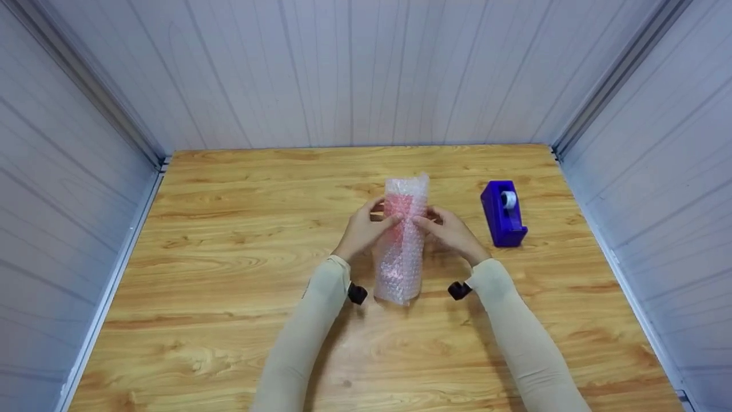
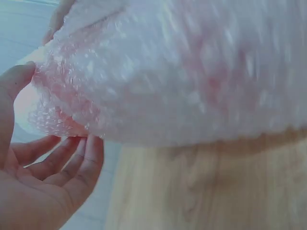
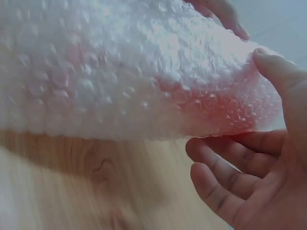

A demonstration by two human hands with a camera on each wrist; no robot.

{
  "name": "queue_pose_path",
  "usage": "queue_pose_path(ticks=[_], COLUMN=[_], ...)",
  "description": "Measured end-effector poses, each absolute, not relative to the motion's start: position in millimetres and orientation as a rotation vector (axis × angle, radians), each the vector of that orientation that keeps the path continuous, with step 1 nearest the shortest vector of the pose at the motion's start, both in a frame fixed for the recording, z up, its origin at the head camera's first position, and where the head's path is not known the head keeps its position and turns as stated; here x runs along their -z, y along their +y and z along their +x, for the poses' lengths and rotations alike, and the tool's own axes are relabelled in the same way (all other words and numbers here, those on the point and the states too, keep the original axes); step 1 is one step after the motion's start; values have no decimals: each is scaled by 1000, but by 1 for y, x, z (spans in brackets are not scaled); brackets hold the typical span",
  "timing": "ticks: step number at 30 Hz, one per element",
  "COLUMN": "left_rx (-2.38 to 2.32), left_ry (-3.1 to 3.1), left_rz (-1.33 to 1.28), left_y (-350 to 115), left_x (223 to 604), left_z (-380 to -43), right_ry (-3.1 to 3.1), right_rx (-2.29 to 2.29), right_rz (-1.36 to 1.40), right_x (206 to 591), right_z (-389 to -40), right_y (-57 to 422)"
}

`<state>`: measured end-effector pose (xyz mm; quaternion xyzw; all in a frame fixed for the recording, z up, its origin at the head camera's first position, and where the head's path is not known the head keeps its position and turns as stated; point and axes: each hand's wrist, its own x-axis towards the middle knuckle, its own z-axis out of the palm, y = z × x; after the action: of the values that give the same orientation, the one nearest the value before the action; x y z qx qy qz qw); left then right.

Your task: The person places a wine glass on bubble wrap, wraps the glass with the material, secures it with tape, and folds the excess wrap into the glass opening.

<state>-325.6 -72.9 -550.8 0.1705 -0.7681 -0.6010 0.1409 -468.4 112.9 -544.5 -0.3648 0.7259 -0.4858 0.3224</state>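
Observation:
A bubble-wrapped bundle (image 1: 407, 263) lies lengthwise at the middle of the wooden table, something red showing through the clear wrap near its far half. My left hand (image 1: 366, 228) grips its left side, thumb on top and fingers curled under the edge. On the opposite side my right hand (image 1: 452, 232) grips it likewise, its thumb tip close to the left one. In the left wrist view the bubble wrap (image 2: 158, 81) fills the upper part, the fingers beneath it. The right wrist view shows the wrap (image 3: 120, 72) between thumb and fingers, with red inside.
A blue tape dispenser (image 1: 503, 220) with a white roll stands to the right of the bundle. Pale panel walls (image 1: 354, 74) enclose the wooden table (image 1: 246, 274) at the back and both sides. Small black cameras sit at both wrists.

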Motion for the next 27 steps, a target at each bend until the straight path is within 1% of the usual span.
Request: queue_pose_path(ticks=[9, 18, 22, 27], left_rx=[1655, 1489, 1461, 1473], left_ry=[-2076, -2097, -2091, -2069], left_rz=[173, -4, -55, -80], left_y=[-66, -64, -63, -54], left_x=[532, 528, 527, 502], left_z=[-314, -304, -301, -287], right_ry=[2005, 1962, 1947, 1966], right_rx=[1358, 1442, 1465, 1475], right_rz=[-1073, -1181, -1196, -1226], right_x=[524, 488, 490, 491], right_z=[-455, -426, -423, -422], right_y=[118, 130, 132, 132])
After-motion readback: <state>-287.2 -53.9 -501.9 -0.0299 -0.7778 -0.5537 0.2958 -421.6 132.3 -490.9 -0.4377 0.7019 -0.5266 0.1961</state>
